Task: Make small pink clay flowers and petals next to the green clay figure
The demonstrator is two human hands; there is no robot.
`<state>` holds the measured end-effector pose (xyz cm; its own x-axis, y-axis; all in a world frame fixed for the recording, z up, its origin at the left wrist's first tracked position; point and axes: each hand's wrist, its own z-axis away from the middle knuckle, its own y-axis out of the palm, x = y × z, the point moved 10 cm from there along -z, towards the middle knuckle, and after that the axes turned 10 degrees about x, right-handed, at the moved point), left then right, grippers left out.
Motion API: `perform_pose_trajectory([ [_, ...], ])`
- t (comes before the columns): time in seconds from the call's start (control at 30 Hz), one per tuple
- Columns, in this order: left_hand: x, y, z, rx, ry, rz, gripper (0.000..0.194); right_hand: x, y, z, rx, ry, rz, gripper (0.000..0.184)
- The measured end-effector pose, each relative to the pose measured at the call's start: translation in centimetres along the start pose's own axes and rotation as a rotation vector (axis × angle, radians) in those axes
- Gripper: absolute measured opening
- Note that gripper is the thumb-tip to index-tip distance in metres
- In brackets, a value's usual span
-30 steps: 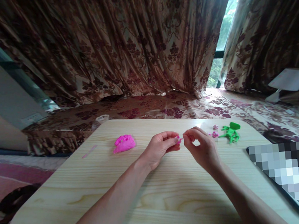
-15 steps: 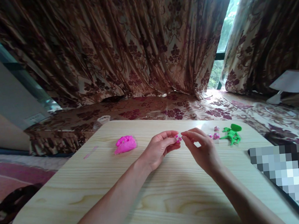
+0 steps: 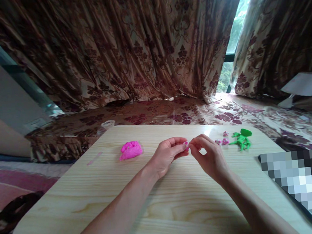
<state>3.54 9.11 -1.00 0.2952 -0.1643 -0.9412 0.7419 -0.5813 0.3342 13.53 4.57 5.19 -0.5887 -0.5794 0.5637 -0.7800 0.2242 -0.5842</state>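
A small pink-and-white clay piece (image 3: 186, 144) is pinched between the thumb and fingers of my left hand (image 3: 166, 155), above the middle of the table. Close beside it, my right hand (image 3: 210, 156) holds its thumb and forefinger pressed together. Their tips almost meet the piece, and whatever they pinch is too small to tell. To the right lie several little pink-and-white clay pieces (image 3: 225, 141). Past them is a green clay shape (image 3: 241, 140) with thin strands and a rounded flat end. A bright pink clay lump (image 3: 131, 150) rests left of my hands.
The pale wooden table (image 3: 120, 207) has a thin pink strip (image 3: 94, 158) at its left. A dark-edged device with a blurred-out screen (image 3: 301, 188) lies at the right edge. Behind are a clear plastic tub (image 3: 107, 125), a white lamp (image 3: 303, 84) and patterned curtains (image 3: 139, 45).
My right fingertips have shifted slightly left, closer to the piece in my left hand, which is now more covered by fingers. The clay on the table has stayed put.
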Motion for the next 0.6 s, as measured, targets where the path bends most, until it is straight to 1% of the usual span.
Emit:
perform_pose_trajectory([
  [0.07, 0.0, -0.4, 0.0, -0.031, 0.005, -0.008, 0.022, 0.1, -0.4, 0.0, -0.026, 0.000, -0.014, 0.009],
  [0.17, 0.1, -1.1, -0.1, -0.075, 0.001, 0.014, 0.022, 0.2, -1.3, 0.0, -0.099, 0.004, -0.055, 0.010],
  [0.27, 0.3, -1.6, -0.2, -0.091, -0.021, 0.068, 0.021, 0.0, -2.0, 0.2, -0.163, 0.022, -0.112, 0.007],
  [0.37, 0.5, -1.4, -0.2, -0.063, -0.037, 0.152, 0.024, -0.4, -1.8, 0.1, -0.152, 0.037, -0.161, 0.006],
  [0.5, 0.5, -0.7, -0.1, 0.009, -0.041, 0.319, 0.039, -1.0, -1.0, 0.0, -0.107, 0.064, -0.200, 0.009],
  [0.6, 0.5, -0.5, -0.1, 0.035, -0.045, 0.382, 0.038, -1.3, -0.8, 0.0, -0.095, 0.085, -0.210, 0.011],
])
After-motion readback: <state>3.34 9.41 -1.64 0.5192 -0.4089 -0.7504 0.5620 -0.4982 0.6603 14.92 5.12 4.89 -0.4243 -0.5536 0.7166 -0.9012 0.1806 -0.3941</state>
